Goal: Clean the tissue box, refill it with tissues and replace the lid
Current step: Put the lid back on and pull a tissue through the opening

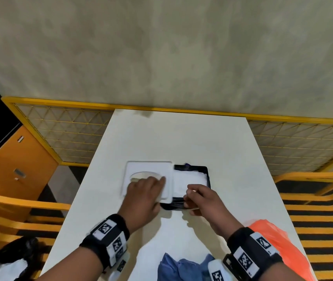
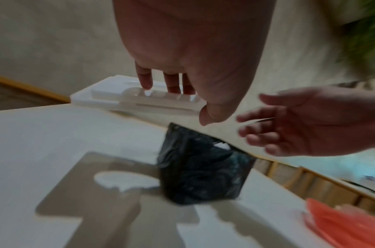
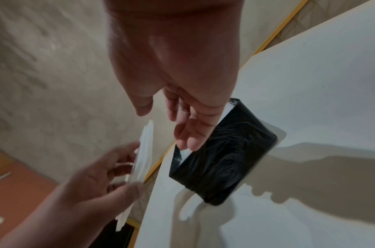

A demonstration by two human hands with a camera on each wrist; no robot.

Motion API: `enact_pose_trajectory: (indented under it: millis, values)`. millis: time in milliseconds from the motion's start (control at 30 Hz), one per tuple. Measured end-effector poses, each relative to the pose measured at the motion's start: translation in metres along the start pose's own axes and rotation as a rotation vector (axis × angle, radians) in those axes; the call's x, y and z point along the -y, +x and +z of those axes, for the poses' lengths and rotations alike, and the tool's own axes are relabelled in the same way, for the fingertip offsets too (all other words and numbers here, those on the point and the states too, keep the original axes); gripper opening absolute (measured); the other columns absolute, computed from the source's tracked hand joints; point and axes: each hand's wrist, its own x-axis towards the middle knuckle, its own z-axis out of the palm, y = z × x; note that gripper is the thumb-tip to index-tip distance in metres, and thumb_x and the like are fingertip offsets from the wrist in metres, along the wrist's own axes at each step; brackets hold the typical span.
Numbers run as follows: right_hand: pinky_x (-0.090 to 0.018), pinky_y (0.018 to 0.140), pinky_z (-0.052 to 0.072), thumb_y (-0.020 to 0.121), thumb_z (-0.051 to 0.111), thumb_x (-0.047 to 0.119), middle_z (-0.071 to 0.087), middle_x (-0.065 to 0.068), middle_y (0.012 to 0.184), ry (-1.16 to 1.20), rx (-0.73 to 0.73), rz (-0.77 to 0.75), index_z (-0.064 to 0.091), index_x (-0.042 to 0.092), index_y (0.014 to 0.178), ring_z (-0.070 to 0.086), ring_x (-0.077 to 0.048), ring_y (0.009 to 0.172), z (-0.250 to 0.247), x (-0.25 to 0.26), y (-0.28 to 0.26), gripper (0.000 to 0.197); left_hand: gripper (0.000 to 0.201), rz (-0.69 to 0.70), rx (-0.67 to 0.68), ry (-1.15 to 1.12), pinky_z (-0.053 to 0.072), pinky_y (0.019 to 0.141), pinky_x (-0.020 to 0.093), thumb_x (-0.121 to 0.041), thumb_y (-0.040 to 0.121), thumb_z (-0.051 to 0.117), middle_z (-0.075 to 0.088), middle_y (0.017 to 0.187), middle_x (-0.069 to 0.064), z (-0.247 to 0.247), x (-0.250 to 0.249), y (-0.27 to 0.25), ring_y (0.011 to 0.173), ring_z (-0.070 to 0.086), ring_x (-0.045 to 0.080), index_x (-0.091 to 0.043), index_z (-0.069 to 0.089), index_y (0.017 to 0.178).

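Above white tabletop [image 1: 181, 142]: left hand [image 1: 141, 199] grip grasps white plastic lid with oval slot [image 1: 147, 169] beside tissue-filled black box [image 1: 190, 179]; right hand [image 1: 204, 199] released. Risk: lid lands skewed, pinching tissues.

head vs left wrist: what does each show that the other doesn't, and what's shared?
Head only: white tissues lying inside the black box, a blue cloth at the near table edge, both wrist bands.

Left wrist only: fingertips poking through the lid's oval opening, the lid held off the table.

Both: left hand gripping the lid, right hand by the box, orange bag.
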Motion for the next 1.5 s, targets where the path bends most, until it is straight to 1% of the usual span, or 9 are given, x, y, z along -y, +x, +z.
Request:
enact_pose_trajectory:
  millis: [233, 400, 567, 667, 767, 933, 1100, 1267, 1500]
  values:
    - [-0.034, 0.059, 0.057, 0.100, 0.049, 0.002, 0.073, -0.016, 0.091, 0.265, -0.031, -0.003, 0.064, 0.003, 0.112, 0.071, -0.025, 0.076, -0.024, 0.025, 0.014, 0.019, 0.065, 0.124, 0.015, -0.116, 0.047, 0.089, 0.049, -0.043, 0.078, 0.052, 0.058, 0.131, -0.005, 0.000, -0.061, 0.052, 0.115, 0.060, 0.025, -0.028, 0.048, 0.141]
    - [-0.032, 0.058, 0.059, 0.102, 0.044, 0.000, 0.077, -0.012, 0.093, 0.323, -0.045, 0.087, 0.065, 0.004, 0.111, 0.074, -0.023, 0.075, -0.055, 0.025, 0.029, 0.024, 0.069, -0.459, -0.026, -0.467, 0.036, 0.112, 0.047, -0.057, 0.090, 0.053, 0.041, 0.149, 0.002, 0.011, -0.034, 0.059, 0.137, 0.038, 0.026, -0.026, 0.038, 0.149]
    - [-0.042, 0.071, 0.062, 0.101, 0.046, 0.002, 0.075, -0.016, 0.105, 0.277, -0.023, 0.137, 0.067, 0.006, 0.115, 0.072, -0.028, 0.085, -0.065, 0.016, 0.042, 0.025, 0.014, -0.704, 0.053, -0.828, 0.043, 0.069, 0.022, -0.025, 0.100, 0.057, 0.064, 0.088, -0.005, 0.014, -0.015, 0.068, 0.088, 0.063, 0.020, -0.021, 0.062, 0.113]
    - [-0.049, 0.070, 0.062, 0.094, 0.051, 0.004, 0.076, -0.014, 0.093, 0.020, -0.145, 0.080, 0.071, 0.015, 0.112, 0.071, -0.029, 0.076, -0.063, 0.009, 0.049, 0.029, 0.004, -0.743, 0.032, -0.810, 0.042, 0.065, 0.024, -0.022, 0.098, 0.059, 0.063, 0.081, -0.006, 0.016, -0.018, 0.071, 0.078, 0.059, 0.016, -0.020, 0.062, 0.099]
    - [-0.057, 0.073, 0.059, 0.091, 0.052, 0.007, 0.072, -0.011, 0.082, -0.119, -0.199, 0.070, 0.073, 0.021, 0.102, 0.068, -0.027, 0.071, -0.057, 0.009, 0.052, 0.028, 0.009, -0.757, 0.041, -0.730, 0.039, 0.065, 0.027, -0.020, 0.097, 0.059, 0.060, 0.077, -0.003, 0.021, -0.020, 0.073, 0.077, 0.057, 0.022, -0.014, 0.063, 0.093]
    - [-0.050, 0.079, 0.060, 0.089, 0.050, 0.009, 0.074, -0.010, 0.088, -0.203, -0.199, 0.062, 0.069, 0.032, 0.085, 0.071, -0.029, 0.082, -0.051, 0.004, 0.056, 0.030, 0.029, -0.807, 0.082, -0.707, 0.038, 0.076, 0.025, -0.022, 0.097, 0.059, 0.063, 0.094, 0.004, 0.026, -0.017, 0.071, 0.088, 0.058, 0.021, -0.006, 0.063, 0.121]
    - [-0.032, 0.063, 0.052, 0.090, 0.050, 0.008, 0.066, -0.001, 0.076, -0.268, -0.206, 0.042, 0.068, 0.027, 0.095, 0.061, -0.021, 0.068, -0.048, 0.005, 0.056, 0.027, 0.018, -0.793, 0.112, -0.668, 0.035, 0.058, 0.021, -0.022, 0.097, 0.058, 0.056, 0.074, -0.003, 0.030, -0.017, 0.063, 0.077, 0.056, 0.021, -0.006, 0.065, 0.099]
    - [-0.031, 0.060, 0.043, 0.091, 0.048, 0.007, 0.062, -0.010, 0.075, -0.322, -0.216, 0.073, 0.066, 0.007, 0.102, 0.054, -0.023, 0.065, -0.049, -0.005, 0.062, 0.021, 0.040, -0.784, 0.158, -0.660, 0.038, 0.080, 0.024, -0.029, 0.099, 0.058, 0.062, 0.109, 0.010, 0.030, -0.018, 0.062, 0.096, 0.055, 0.020, -0.004, 0.060, 0.130]
    - [-0.033, 0.064, 0.047, 0.094, 0.046, 0.008, 0.061, -0.012, 0.080, -0.389, -0.208, 0.060, 0.064, 0.008, 0.110, 0.055, -0.023, 0.068, -0.052, -0.020, 0.066, 0.024, 0.060, -0.662, 0.265, -0.643, 0.046, 0.092, 0.033, -0.054, 0.092, 0.060, 0.051, 0.119, 0.006, 0.041, -0.018, 0.047, 0.109, 0.055, 0.023, -0.017, 0.049, 0.138]
